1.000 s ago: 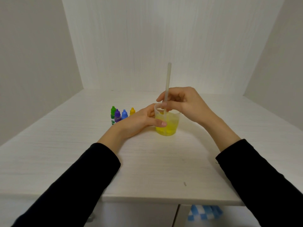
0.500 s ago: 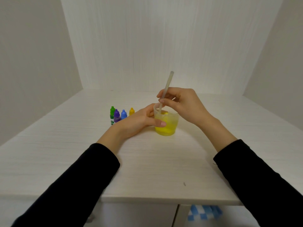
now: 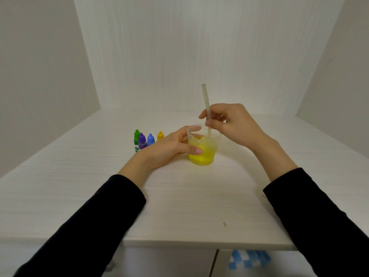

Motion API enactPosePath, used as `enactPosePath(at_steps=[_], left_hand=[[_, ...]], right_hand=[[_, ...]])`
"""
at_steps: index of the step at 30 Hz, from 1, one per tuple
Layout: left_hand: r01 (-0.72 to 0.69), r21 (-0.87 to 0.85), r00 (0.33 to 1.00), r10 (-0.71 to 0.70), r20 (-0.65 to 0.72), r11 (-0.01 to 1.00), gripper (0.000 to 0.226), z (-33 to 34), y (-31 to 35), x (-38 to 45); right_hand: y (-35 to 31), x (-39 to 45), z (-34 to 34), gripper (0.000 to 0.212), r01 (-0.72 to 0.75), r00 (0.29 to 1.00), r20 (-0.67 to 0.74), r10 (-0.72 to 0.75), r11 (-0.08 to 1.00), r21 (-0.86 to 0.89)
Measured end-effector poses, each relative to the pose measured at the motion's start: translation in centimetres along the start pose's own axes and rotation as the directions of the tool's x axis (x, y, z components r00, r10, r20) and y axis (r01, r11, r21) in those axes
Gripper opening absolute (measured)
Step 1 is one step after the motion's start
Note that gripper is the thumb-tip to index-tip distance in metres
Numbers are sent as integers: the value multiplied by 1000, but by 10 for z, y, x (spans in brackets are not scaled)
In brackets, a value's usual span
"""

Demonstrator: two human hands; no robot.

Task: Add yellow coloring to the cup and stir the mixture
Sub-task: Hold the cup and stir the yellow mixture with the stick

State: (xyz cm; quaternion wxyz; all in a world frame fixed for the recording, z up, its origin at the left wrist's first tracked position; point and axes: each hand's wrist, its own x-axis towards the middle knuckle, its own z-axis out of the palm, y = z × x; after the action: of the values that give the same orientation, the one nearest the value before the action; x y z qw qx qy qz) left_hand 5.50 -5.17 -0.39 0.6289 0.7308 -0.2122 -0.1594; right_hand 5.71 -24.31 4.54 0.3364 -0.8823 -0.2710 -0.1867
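Stirring is underway: the right hand point(image 3: 233, 124) pinches the stir stick point(image 3: 206, 108) in its fingers, its tip submerged; the left hand point(image 3: 169, 146) grips the cup point(image 3: 202, 148) mid-desk. Liquid is already yellow; coloring appears added, with only mixing left.

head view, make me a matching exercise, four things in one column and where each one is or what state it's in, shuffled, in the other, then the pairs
Things
1. clear plastic cup
2. stirring stick
3. green dropper bottle
4. yellow dropper bottle

States
A. leftmost in the row of bottles
B. pinched in the right hand, lower end in the liquid
C. steadied by the left hand, holding yellow liquid
D. rightmost in the row, partly hidden behind the left hand

Pairs: 1-C, 2-B, 3-A, 4-D
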Motion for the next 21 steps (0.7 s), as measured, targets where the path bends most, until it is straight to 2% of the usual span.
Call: enactPosePath(at_steps=[5,9,14,21], left_hand=[[0,-2,1000,0,-3,1000,73,0,0,0],[-10,3,1000,10,3,1000,74,1,1,-1],[-48,24,999,48,16,999,63,2,2,-2],[-40,15,999,39,17,999,59,1,1,-1]], right_hand=[[-7,-3,-4,20,-27,999,34,25,998,62],[-15,-6,-3,25,-42,998,52,33,982,184],[-18,-7,2,9,-51,997,74,30,950,307],[-18,-6,11,12,-37,998,51,22,954,297]])
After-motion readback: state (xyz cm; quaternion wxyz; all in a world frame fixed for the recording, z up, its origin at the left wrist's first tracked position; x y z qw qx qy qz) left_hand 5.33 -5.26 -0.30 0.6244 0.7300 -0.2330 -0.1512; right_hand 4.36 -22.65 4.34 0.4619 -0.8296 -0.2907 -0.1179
